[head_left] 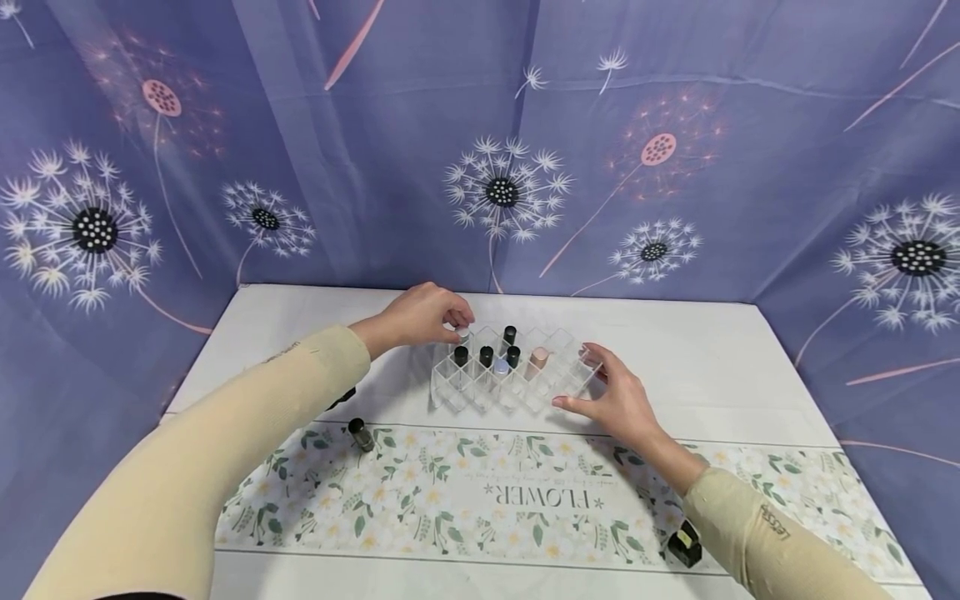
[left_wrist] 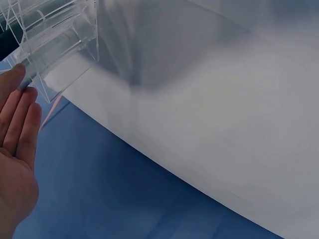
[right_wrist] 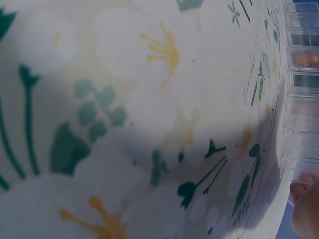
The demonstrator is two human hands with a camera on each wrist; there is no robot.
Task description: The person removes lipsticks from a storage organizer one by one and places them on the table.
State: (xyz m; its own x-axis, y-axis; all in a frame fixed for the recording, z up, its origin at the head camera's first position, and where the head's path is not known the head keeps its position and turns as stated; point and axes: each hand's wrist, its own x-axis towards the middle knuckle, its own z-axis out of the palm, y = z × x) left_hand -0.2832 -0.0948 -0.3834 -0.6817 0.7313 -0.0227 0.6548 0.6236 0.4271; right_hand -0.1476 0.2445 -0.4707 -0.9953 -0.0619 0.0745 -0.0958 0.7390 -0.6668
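A clear plastic organizer (head_left: 480, 392) with diamond-shaped slots stands on the table. At its back left corner my left hand (head_left: 426, 317) pinches a pale-capped tube (head_left: 462, 335) between thumb and fingers. In the left wrist view the left hand (left_wrist: 17, 134) has its fingertips at the tube's end, which stands in a slot. My right hand (head_left: 618, 398) holds the organizer's right end, thumb in front and fingers behind. Several black-capped tubes (head_left: 487, 357), a blue-capped one (head_left: 501, 367) and a pinkish one (head_left: 537, 359) stand in other slots. At the right wrist view's edge the right hand (right_wrist: 306, 204) shows partly.
A dark tube with a black cap (head_left: 361, 434) is on the floral runner (head_left: 450, 500), left of the organizer. Another dark object (head_left: 343, 397) is partly hidden by the left sleeve. Near the right sleeve lies a dark squarish bottle (head_left: 684, 546). A purple curtain (head_left: 390, 167) hangs behind.
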